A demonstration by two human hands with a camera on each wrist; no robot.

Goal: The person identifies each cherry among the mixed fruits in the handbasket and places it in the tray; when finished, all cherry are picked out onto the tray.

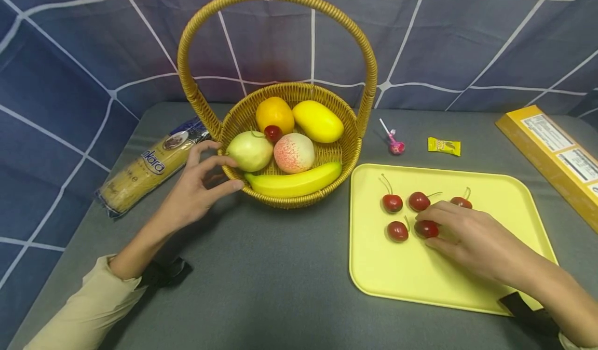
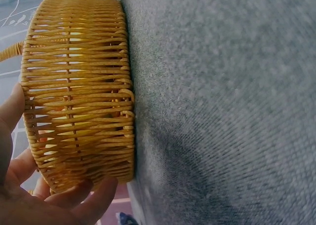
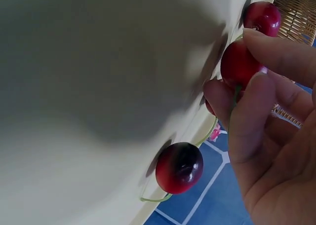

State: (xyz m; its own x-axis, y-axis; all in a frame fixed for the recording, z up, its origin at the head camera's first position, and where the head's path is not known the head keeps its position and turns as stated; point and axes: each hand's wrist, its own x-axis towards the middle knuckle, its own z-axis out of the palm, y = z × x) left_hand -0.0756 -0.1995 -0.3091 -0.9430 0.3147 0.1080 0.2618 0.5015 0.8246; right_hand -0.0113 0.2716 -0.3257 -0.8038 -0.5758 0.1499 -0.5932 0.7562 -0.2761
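Note:
My left hand (image 1: 193,189) holds the left rim of a round wicker basket (image 1: 291,203) with a tall handle. In the left wrist view its fingers lie against the woven wall (image 2: 79,101). In the basket are an orange (image 1: 274,115), a yellow mango (image 1: 318,121), a green guava-like fruit (image 1: 252,152), a peach (image 1: 294,153), a banana (image 1: 294,181) and one cherry (image 1: 273,133). My right hand (image 1: 476,238) pinches a cherry (image 3: 239,64) between thumb and fingers, over a yellow tray (image 1: 397,277). Several other cherries, such as this one (image 1: 392,203), lie on the tray around it.
A packet of pasta (image 1: 149,168) lies left of the basket. Behind the tray are a lollipop (image 1: 395,146) and a small yellow candy (image 1: 444,146). An orange-yellow box (image 1: 556,152) lies at the far right. Tiled-pattern cloth (image 1: 420,43) hangs behind the grey table (image 1: 280,287).

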